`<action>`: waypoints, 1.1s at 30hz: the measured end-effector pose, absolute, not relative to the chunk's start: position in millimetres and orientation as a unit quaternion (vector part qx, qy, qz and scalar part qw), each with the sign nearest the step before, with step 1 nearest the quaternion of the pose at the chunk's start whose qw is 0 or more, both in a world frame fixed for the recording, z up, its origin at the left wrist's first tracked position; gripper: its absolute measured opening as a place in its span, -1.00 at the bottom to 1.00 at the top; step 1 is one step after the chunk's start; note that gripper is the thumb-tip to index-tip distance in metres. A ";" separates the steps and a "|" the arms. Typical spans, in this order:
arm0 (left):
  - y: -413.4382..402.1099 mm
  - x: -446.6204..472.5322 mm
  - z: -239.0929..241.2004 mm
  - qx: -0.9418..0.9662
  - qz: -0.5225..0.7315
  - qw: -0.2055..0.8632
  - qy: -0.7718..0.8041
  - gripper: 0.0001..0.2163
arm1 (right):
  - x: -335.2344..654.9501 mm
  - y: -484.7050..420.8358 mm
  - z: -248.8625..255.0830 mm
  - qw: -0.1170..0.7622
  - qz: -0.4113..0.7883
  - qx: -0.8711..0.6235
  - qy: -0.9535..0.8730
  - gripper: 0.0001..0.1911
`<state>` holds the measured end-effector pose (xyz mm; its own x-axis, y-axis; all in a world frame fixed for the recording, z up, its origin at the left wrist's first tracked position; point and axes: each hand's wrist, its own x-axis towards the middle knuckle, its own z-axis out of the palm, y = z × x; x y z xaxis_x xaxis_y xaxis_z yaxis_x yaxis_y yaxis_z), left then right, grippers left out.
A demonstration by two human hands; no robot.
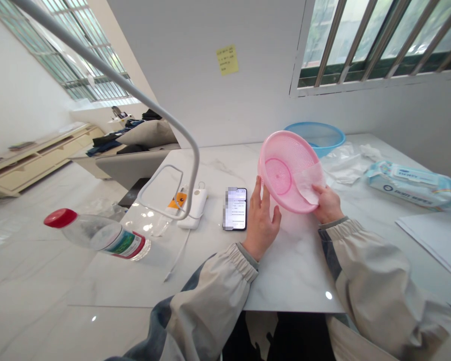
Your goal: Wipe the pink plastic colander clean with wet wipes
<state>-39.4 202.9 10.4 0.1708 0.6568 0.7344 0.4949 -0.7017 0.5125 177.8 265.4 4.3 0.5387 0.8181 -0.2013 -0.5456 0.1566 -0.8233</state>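
Pink basket (281,170) tilted on edge above mid-tabletop (293,260). Left hand (261,218) loosely grasps its lower rim; right hand (326,204) pinches white wipe (308,183) against inner wall. Likely light, flexible, slick plastic; rim gives the best hold.

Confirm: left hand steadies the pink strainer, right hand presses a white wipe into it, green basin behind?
Head view: the basin behind is blue, not green; left hand steadies the pink strainer, right hand presses the white wipe into it.

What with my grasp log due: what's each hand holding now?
Left hand: open, fingers against the pink basket rim.
Right hand: shut on a white wipe inside it.
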 end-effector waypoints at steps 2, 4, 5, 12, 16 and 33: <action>202.4 -39.3 11.0 0.762 0.518 0.075 0.381 -0.28 | 177.6 265.3 5.2 0.745 0.455 -0.466 -0.144 -0.72; 202.0 -39.0 11.1 0.763 0.518 0.078 0.379 -0.27 | 177.1 265.0 6.1 0.746 0.454 -0.467 -0.141 -0.72; 201.9 -38.7 10.9 0.762 0.519 0.082 0.377 -0.26 | 176.9 264.8 6.6 0.748 0.452 -0.466 -0.141 -0.71; 200.7 -36.3 9.2 0.745 0.534 0.184 0.353 -0.22 | 178.0 264.3 9.7 0.767 0.417 -0.471 -0.128 -0.71; 196.4 -34.8 16.1 0.699 0.554 0.295 0.343 -0.23 | 182.4 267.0 8.7 0.782 0.375 -0.480 -0.131 -0.72; 202.1 -44.2 23.2 0.690 0.499 0.231 0.471 -0.80 | 185.5 268.9 6.0 0.786 0.356 -0.475 -0.170 -0.74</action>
